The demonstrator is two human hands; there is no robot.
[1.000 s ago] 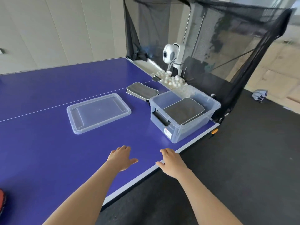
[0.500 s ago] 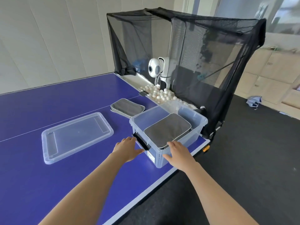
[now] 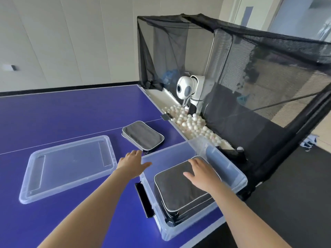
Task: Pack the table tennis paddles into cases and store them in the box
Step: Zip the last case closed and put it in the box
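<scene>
Grey case point(image 3: 177, 188) inside box point(image 3: 170, 154), second case point(image 3: 143, 136) beside

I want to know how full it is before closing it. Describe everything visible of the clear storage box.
The clear storage box is translucent plastic with a thick rim and a black latch on its left end. It stands upright and open near the blue table's edge. Its lid lies apart on the left. A dark case with pale piping lies inside, reaching near the rim. The right hand rests flat on the case. The left hand is at the left rim, contact unclear.
</scene>
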